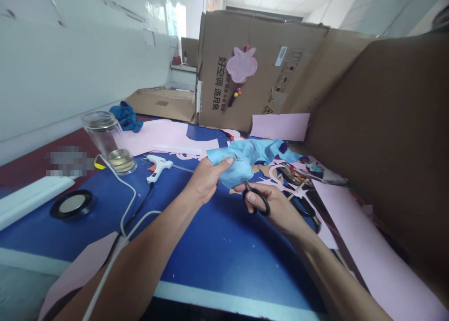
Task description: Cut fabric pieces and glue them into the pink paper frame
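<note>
My left hand (207,177) grips a piece of light blue cloth (238,169), with the thumb on top. The rest of the cloth trails off to the right over paper scraps. In my right hand (270,201) is a pair of scissors (260,209) with black handles, fingers through the loops. The blades point up at the lower edge of the cloth and are mostly hidden there. A white glue gun (158,166) lies on the blue table (217,251) to the left of my left hand.
A glass bottle (108,141), a roll of black tape (72,204) and white cables (131,204) are at left. Cardboard panels (280,77) stand behind and at right. Pink sheets (368,237) and cut scraps (280,176) lie at right. Dark blue cloth (124,116) sits at the back left.
</note>
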A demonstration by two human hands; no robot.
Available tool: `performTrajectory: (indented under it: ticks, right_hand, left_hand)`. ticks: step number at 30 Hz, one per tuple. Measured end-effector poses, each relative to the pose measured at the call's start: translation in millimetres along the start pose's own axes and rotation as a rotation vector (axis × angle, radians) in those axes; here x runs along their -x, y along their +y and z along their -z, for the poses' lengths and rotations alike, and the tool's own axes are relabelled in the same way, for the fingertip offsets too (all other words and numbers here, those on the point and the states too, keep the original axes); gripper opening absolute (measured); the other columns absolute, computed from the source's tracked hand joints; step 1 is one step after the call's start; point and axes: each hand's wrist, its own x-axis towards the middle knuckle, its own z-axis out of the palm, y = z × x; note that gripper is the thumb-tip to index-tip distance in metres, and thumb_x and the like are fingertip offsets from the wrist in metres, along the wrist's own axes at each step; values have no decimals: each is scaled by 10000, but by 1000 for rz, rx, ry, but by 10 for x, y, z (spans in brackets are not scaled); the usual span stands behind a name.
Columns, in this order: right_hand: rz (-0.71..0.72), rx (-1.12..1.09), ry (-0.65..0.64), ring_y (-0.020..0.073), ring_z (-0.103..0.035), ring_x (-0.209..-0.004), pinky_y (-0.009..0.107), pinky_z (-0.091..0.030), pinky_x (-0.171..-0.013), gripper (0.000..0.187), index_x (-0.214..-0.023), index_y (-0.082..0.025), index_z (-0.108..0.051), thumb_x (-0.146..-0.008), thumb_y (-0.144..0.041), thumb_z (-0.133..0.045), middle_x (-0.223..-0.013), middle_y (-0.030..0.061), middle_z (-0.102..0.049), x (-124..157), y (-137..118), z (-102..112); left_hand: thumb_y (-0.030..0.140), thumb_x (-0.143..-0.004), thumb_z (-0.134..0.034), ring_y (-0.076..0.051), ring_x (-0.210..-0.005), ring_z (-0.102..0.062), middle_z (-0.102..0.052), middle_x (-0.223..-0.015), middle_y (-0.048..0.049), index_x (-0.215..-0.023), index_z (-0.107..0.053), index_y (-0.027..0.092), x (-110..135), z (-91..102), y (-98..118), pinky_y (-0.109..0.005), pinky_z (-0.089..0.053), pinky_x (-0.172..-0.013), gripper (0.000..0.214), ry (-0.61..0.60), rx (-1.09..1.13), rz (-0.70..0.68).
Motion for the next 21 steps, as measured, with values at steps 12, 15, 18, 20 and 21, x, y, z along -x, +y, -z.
performTrajectory:
  ticks: [12, 15, 18, 20, 21]
  right_hand:
    - [0, 41, 28, 165, -508, -656, 303, -391, -637, 517, -1177, -176, -799, -952, -637, -733, -671, -16, -587, 9, -15, -33]
    - [-6, 39, 31, 164, -502, -647, 296, -383, -613, 529, -1183, -171, -798, -948, -640, -730, -664, -17, -583, 7, -20, -39]
    - [-6, 50, 29, 166, -508, -651, 297, -394, -621, 528, -1189, -174, -799, -945, -637, -733, -668, -17, -584, 4, -26, -45]
    - [-5, 55, 30, 171, -510, -657, 302, -400, -627, 537, -1192, -177, -803, -942, -647, -732, -669, -14, -583, 3, -26, -47]
    - [-5, 57, 30, 176, -514, -666, 304, -402, -630, 543, -1195, -179, -805, -939, -653, -731, -671, -11, -585, 3, -24, -47]
  left_hand:
    - [383, -760, -919, -245, -963, -759, -821, -1025, -86, -1042, -830, 158, 8, -12, 13, -393, -572, -956, 372, 2, -4, -9]
    - [389, -756, -923, -259, -992, -760, -823, -1041, -88, -1056, -829, 161, 4, -14, 3, -418, -570, -989, 388, 2, 1, -8]
    - [421, -754, -929, -263, -995, -759, -826, -1043, -86, -1061, -828, 169, -1, -16, -9, -416, -579, -970, 410, 29, 8, -11]
    - [430, -739, -944, -263, -1002, -757, -828, -1044, -86, -1032, -831, 174, -3, -14, -7, -398, -579, -954, 405, 72, 5, -17]
    - [430, -729, -951, -265, -1003, -757, -829, -1044, -89, -1016, -832, 175, -3, -12, -2, -391, -578, -946, 402, 90, -1, -17]
